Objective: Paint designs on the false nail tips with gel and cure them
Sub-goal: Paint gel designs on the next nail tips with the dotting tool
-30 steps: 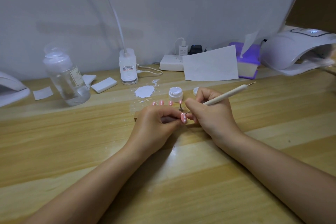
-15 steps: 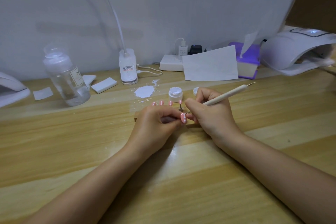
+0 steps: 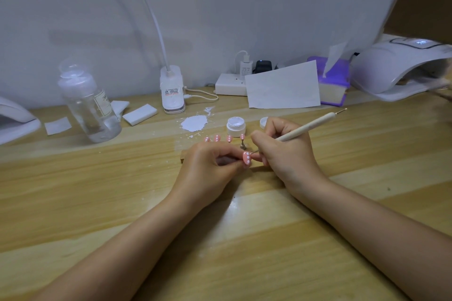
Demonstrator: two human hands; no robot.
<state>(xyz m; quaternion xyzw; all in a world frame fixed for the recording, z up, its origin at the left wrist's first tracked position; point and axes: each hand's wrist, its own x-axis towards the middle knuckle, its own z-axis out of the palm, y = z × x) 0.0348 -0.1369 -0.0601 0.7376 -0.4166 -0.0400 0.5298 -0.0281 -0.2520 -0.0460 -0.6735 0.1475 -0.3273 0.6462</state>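
Observation:
My left hand (image 3: 208, 166) pinches a pink false nail tip (image 3: 247, 158) with white dots on it, held just above the table. My right hand (image 3: 286, 151) grips a cream dotting pen (image 3: 310, 127) like a pencil, its lower point touching the top of that nail tip. Behind my hands, several more pink dotted nail tips (image 3: 217, 138) stand on a wooden holder (image 3: 184, 156), mostly hidden by my left hand. An open white gel jar (image 3: 236, 126) and its lid (image 3: 264, 121) sit just beyond.
A white curing lamp (image 3: 401, 66) stands at the far right, another lamp (image 3: 14, 117) at the left edge. A clear bottle (image 3: 89, 105), white pads (image 3: 140, 111), a desk light base (image 3: 172, 90), a power strip (image 3: 231, 84), a paper sheet (image 3: 283, 85) and a purple tissue box (image 3: 333, 83) line the back.

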